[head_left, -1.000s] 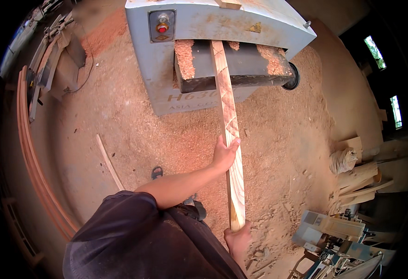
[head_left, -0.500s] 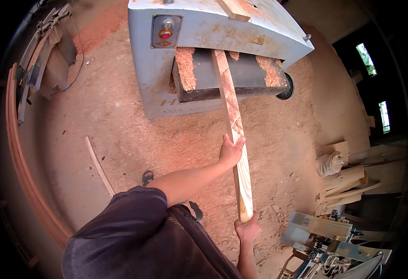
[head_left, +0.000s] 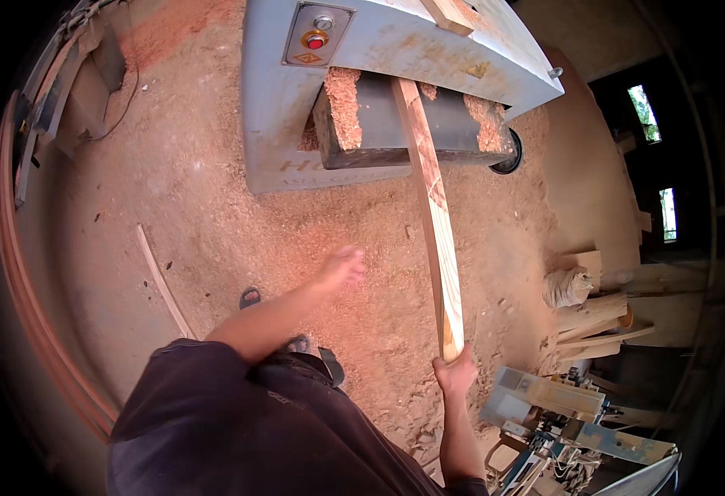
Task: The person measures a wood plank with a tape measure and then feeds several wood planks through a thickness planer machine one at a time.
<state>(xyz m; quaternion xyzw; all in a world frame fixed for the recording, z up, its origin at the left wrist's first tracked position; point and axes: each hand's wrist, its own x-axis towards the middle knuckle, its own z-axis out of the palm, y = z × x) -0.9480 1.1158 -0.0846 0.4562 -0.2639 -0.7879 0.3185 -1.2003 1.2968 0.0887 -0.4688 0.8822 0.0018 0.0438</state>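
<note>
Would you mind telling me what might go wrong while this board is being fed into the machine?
1. Only the right hand holds the long board, at its near end; the left hand is off it, so the board may sag or swing sideways.
2. Thick sawdust piles sit at the planer opening and could hamper feeding.
3. Sawdust covers the floor underfoot, so slipping seems possible.

left hand point(head_left: 344, 269) outstretched, open and free; right hand point(head_left: 455, 372) clenched low
</note>
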